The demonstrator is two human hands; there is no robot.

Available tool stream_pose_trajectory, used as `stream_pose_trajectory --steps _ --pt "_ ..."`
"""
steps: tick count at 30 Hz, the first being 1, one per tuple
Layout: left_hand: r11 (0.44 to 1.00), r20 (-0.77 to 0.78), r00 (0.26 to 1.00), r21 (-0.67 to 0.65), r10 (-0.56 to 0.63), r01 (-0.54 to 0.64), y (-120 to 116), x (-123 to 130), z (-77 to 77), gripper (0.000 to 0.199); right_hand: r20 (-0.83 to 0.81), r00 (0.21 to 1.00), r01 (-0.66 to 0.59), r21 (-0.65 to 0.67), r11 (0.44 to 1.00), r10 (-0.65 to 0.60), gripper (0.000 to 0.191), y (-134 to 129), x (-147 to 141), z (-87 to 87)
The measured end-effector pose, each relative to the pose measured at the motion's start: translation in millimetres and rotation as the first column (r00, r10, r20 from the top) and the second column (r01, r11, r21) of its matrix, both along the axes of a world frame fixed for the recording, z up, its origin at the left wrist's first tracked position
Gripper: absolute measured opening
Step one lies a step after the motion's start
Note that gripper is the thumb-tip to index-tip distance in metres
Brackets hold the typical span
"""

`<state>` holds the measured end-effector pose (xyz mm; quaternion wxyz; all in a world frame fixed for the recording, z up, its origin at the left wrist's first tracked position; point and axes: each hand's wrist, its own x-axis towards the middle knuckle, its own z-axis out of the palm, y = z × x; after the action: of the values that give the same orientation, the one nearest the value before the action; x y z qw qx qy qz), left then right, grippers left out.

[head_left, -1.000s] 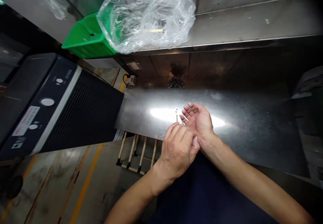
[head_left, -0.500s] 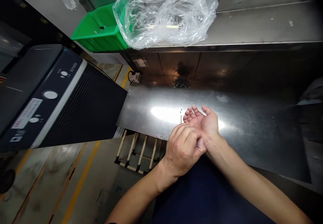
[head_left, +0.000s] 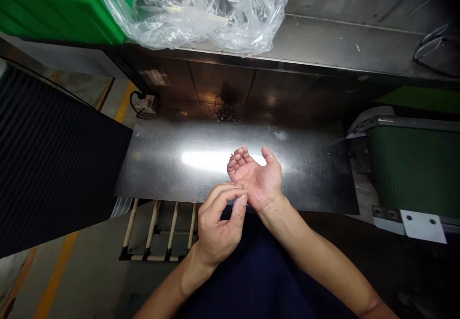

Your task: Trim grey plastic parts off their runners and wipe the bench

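My left hand (head_left: 222, 223) is curled into a pinch, thumb tip and forefinger meeting beside the heel of my right palm. Whether anything sits between those fingertips is too small to see. Palm up, my right hand (head_left: 257, 177) hovers above the front of the metal worktop (head_left: 158, 170), thumb apart and fingers loosely bent. No object shows on its palm, only a pale patch near the wrist. Beyond both hands, a pile of small dark metal pieces (head_left: 228, 112) lies at the back of the worktop.
Clear plastic bags (head_left: 215, 17) and a green bin (head_left: 61, 17) occupy the upper shelf, with glasses (head_left: 429, 46) at right. A socket box (head_left: 145, 103) sits at the back left. A green conveyor belt (head_left: 417, 170) stands right, a black ribbed machine (head_left: 53, 165) left.
My view has swung right, bringing the conveyor in. The left hand has come away from the right wrist into a pinch by the palm's edge. The right hand stays palm up.
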<state>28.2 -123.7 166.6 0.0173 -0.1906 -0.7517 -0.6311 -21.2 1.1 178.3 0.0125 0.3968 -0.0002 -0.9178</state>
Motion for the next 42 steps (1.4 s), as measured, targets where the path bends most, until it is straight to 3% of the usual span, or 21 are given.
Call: stream_pose_trajectory --steps 4,8,10,15,19,28,35,42 --pt "0.987 0.362 0.932 0.15 -0.004 -0.054 -10.5 -11.6 -6.7 0.01 -0.04 0.997 0.073 -0.007 0.997 -0.073 0.04 -5.8 2.0 -5.8" --pt "0.901 0.618 0.785 0.363 -0.043 -0.236 -17.1 -27.8 -6.7 0.016 -0.153 0.983 0.1 -0.011 0.995 -0.1 0.048 -9.1 2.8 -4.1" --pt "0.88 0.63 0.776 0.39 -0.04 -0.272 -20.0 -34.0 -5.7 0.016 -0.215 0.971 0.1 -0.019 0.995 -0.102 0.056 -10.1 1.3 0.2" --pt "0.91 0.614 0.789 0.344 -0.034 -0.229 -26.6 -39.3 -7.2 0.016 -0.307 0.946 0.1 -0.011 0.995 -0.098 0.069 -11.8 -6.2 11.7" --pt "0.931 0.581 0.811 0.328 -0.065 -0.161 -27.7 -42.8 -8.8 0.014 -0.332 0.942 0.065 0.071 0.995 -0.037 0.075 -15.9 -14.4 15.8" --pt "0.931 0.536 0.843 0.33 -0.047 -0.158 -26.1 -61.7 0.1 0.011 -0.279 0.955 -0.05 0.191 0.98 0.103 0.074 -22.4 -33.9 18.0" --pt "0.949 0.529 0.848 0.265 0.003 -0.169 -22.7 -64.1 -1.9 0.009 -0.31 0.942 -0.077 0.181 0.981 0.131 0.076 -18.4 -39.0 15.2" --pt "0.972 0.486 0.87 0.153 0.084 -0.18 -17.3 -61.6 -1.6 0.01 -0.311 0.938 -0.076 0.25 0.965 0.154 0.073 -15.0 -39.2 21.1"
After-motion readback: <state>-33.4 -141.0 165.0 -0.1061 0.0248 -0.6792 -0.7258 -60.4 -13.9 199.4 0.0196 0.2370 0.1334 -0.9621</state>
